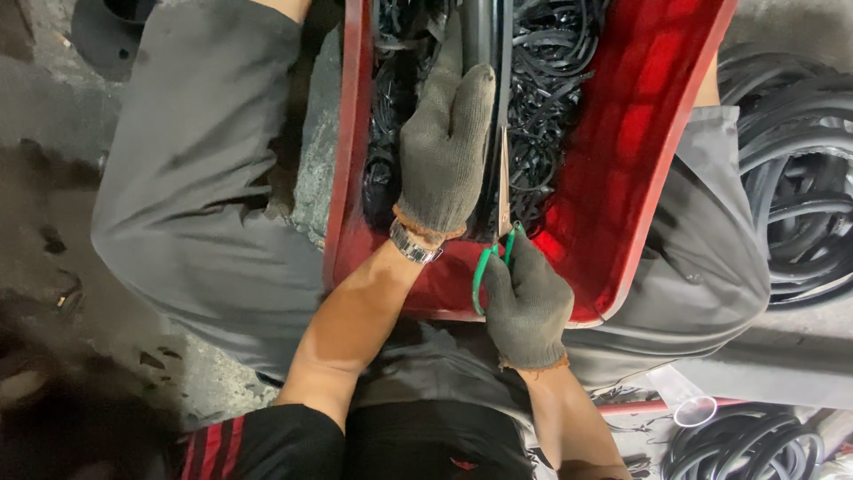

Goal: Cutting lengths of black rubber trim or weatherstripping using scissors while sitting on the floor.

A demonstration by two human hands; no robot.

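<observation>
Across the centre of the frame, a red plastic tub rests tilted on the lap of a seated person in grey trousers, its hollow piled with black rubber strips. More black rubber rings lie heaped on the concrete floor at the right edge, with further coils at the lower right. The left hand, in a grey knit glove with a metal wristwatch at the cuff, lies closed over a long black rubber strip that runs up the middle of the tub to the top of the frame. Just below and to its right, the right hand, gloved alike, is clenched on the green handles of a pair of scissors, whose blades point upward alongside the strip, beside the left glove.
</observation>
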